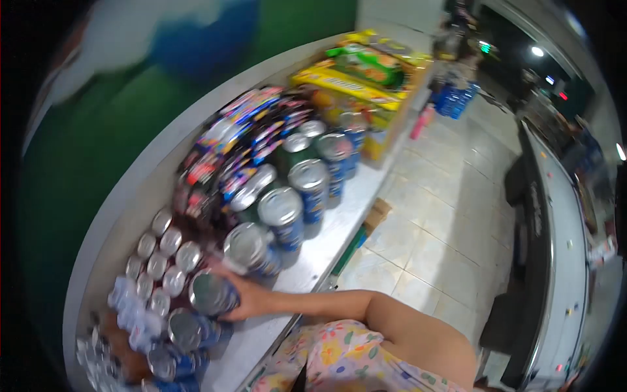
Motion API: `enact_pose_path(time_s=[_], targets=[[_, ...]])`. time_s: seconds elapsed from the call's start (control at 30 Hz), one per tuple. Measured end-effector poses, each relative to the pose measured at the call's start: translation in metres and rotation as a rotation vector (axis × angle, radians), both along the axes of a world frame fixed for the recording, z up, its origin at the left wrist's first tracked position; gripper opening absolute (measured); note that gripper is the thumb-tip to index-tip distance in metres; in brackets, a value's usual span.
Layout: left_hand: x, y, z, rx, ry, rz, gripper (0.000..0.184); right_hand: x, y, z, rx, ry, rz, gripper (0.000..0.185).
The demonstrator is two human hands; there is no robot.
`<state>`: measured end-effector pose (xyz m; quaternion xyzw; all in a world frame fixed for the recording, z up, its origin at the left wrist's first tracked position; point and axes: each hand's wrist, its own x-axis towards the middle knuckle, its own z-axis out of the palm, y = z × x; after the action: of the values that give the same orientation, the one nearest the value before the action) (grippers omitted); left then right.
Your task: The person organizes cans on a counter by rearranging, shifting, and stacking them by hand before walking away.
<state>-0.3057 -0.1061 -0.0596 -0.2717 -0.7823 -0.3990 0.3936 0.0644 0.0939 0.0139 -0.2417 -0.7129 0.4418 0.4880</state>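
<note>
My one visible hand [247, 295], at the end of the bare arm that comes in from the lower right, has its fingers wrapped round a blue can [214, 293] with a silver top. The can stands in a row of similar blue cans on a white shelf [310, 261]. Just beyond it is another blue can [251, 247], and on the near side one more [186, 328]. Smaller silver-topped cans [173, 281] stand behind the held one. It looks like my right hand. No second hand shows in the view.
Colourful packets [251, 134] are piled behind the cans. Yellow boxes [356, 85] stand at the shelf's far end. A tiled floor [424, 215] lies to the right, with a long black-edged table [555, 261] beyond it. Blue bottles [456, 99] are at the back.
</note>
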Motion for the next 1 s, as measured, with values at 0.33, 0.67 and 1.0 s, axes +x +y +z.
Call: enact_pose_path(time_s=[0.33,0.67,1.0], targets=[[0.001,-0.062,0.034,0.079,-0.803,-0.155,0.075,-0.002,-0.006,0.012,-0.022,-0.135,-0.249,0.095],[-0.002,-0.072,0.042,0.086,-0.811,-0.417,0.065,-0.011,-0.059,0.037,0.227,-0.004,-0.621,0.086],[0.003,-0.069,0.057,0.066,-0.827,-0.437,0.084,-0.106,-0.148,0.059,0.13,-0.275,-0.066,0.04]])
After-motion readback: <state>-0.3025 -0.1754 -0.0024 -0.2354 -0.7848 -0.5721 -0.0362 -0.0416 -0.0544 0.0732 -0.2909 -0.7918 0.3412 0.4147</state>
